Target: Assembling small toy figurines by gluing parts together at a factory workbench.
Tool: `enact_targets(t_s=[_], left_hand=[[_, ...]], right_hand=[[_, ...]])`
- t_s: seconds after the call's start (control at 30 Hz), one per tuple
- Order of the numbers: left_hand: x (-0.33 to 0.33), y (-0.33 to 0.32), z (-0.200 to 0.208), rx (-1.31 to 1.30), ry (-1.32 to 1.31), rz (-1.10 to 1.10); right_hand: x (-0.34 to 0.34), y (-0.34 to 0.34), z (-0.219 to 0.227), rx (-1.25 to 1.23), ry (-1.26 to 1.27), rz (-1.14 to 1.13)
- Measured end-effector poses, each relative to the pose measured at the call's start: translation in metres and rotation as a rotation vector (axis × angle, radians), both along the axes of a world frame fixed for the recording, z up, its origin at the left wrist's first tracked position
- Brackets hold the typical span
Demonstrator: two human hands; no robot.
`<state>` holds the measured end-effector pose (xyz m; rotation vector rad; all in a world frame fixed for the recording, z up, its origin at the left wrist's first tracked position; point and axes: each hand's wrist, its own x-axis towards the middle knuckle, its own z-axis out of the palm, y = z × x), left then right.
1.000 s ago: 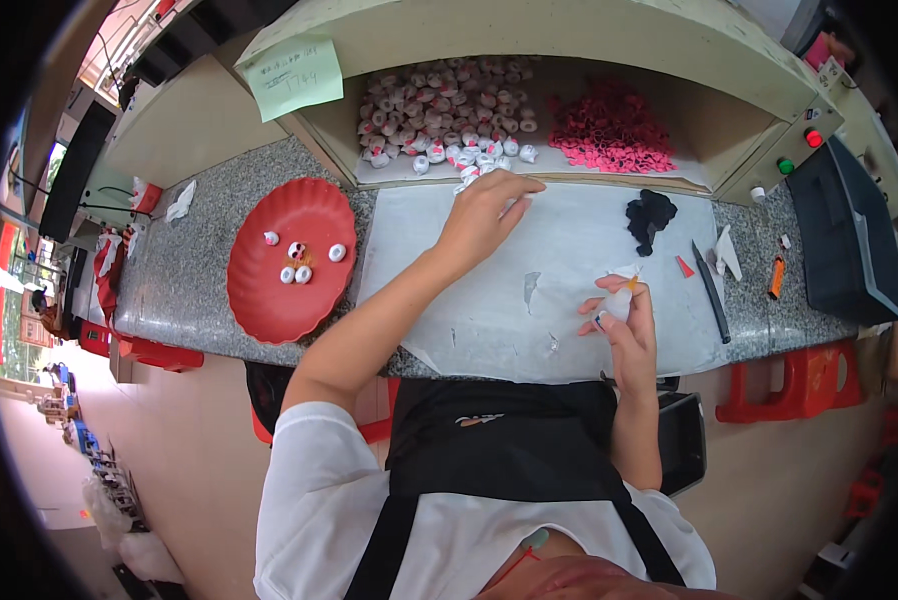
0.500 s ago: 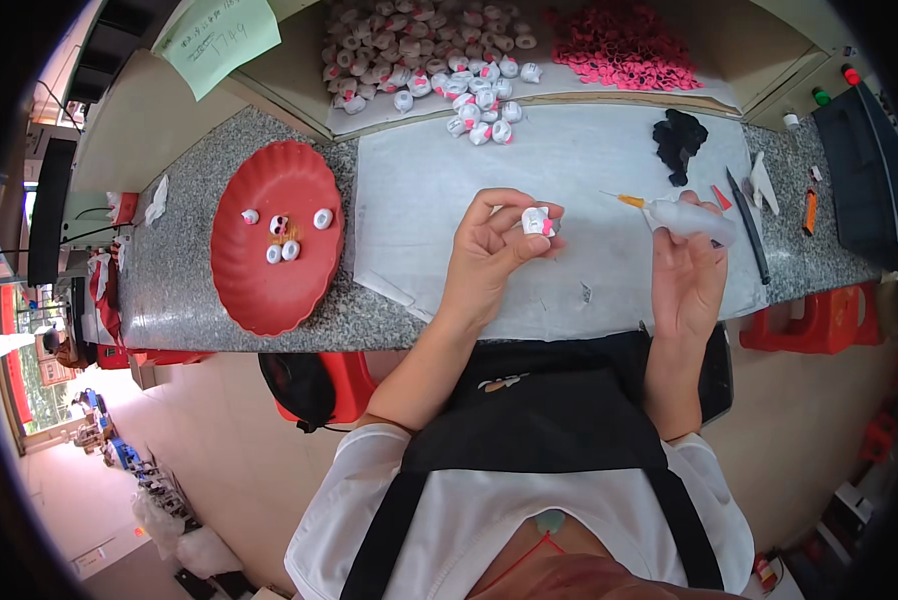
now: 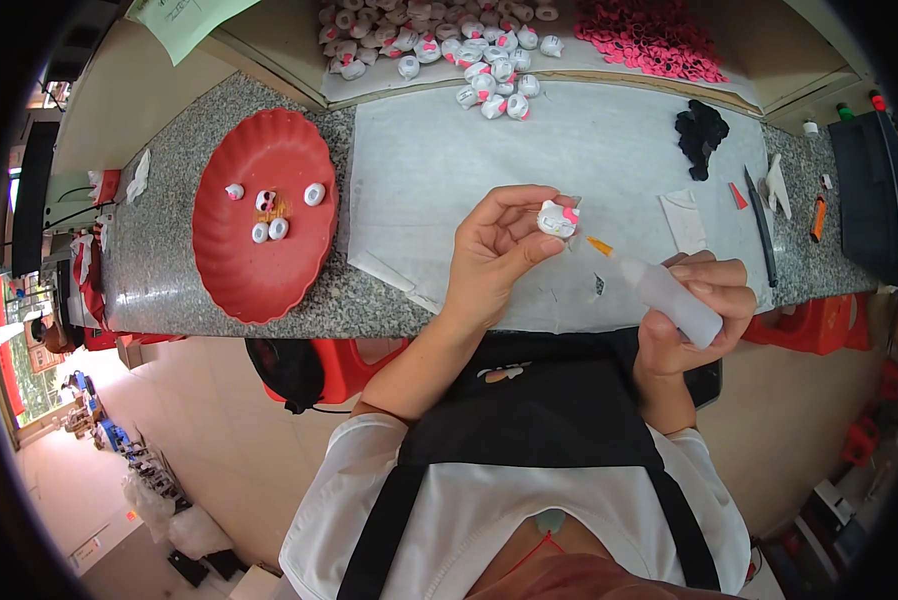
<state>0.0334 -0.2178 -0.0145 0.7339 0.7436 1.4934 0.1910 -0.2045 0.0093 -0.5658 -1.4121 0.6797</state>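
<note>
Between the thumb and fingers of my left hand [image 3: 489, 250] is a small white cat-head figurine [image 3: 556, 220] with a pink bow, its face side showing. My right hand [image 3: 726, 300] is wrapped round a translucent white squeeze bottle [image 3: 674, 305]. The bottle lies tilted, its orange nozzle [image 3: 599, 246] pointing up and left at the figurine. A small gap shows between the orange part and the figurine; any fine tip beyond it is hard to make out. Both hands are above a white sheet [image 3: 419, 150] on the speckled counter.
A red scalloped dish [image 3: 304, 270] with several small white pieces stands left. Piled on the shelf are white heads [image 3: 409, 40] and pink pieces [image 3: 649, 45]. A black cloth [image 3: 701, 138], folded white paper [image 3: 682, 218], black pen-like tool [image 3: 761, 225] and orange cutter [image 3: 818, 218] lie right.
My right hand has brought the bottle down and left, turning its nozzle toward the figurine. The figurine has been turned in my left hand. The whole view has shifted slightly.
</note>
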Motion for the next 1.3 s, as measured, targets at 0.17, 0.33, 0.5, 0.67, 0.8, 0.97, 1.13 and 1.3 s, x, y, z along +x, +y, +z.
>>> enact_targets(t_s=[0.17, 0.33, 0.5, 0.67, 0.8, 0.97, 1.13, 1.3], left_hand=[[-0.0002, 0.0007, -0.0013, 0.032, -0.021, 0.014], [0.0004, 0.0004, -0.0006, 0.027, -0.026, 0.006], [0.0011, 0.0001, -0.002, 0.025, -0.01, -0.006], [0.0015, 0.0001, -0.0023, 0.036, 0.003, -0.002], [0.0008, -0.0001, -0.0013, 0.028, -0.016, -0.006], [0.0001, -0.0001, -0.0014, 0.031, -0.011, -0.01], [0.0003, -0.0004, -0.0013, 0.031, -0.005, -0.022], [0.0002, -0.001, -0.0012, 0.018, 0.001, -0.036]], right_hand=[[-0.0018, 0.0004, 0.0033, 0.086, -0.071, 0.086], [-0.0013, 0.0004, 0.003, 0.096, -0.09, 0.106], [-0.0004, 0.0002, 0.0015, 0.1, -0.095, 0.128], [0.0002, -0.0004, 0.0045, 0.091, -0.099, 0.131], [0.0023, 0.0001, 0.0047, 0.093, -0.095, 0.135], [0.0012, 0.0003, 0.0009, 0.108, -0.073, 0.101], [-0.0007, 0.0001, 0.0003, 0.116, -0.079, 0.104], [-0.0022, -0.0007, 0.0004, 0.11, -0.067, 0.124]])
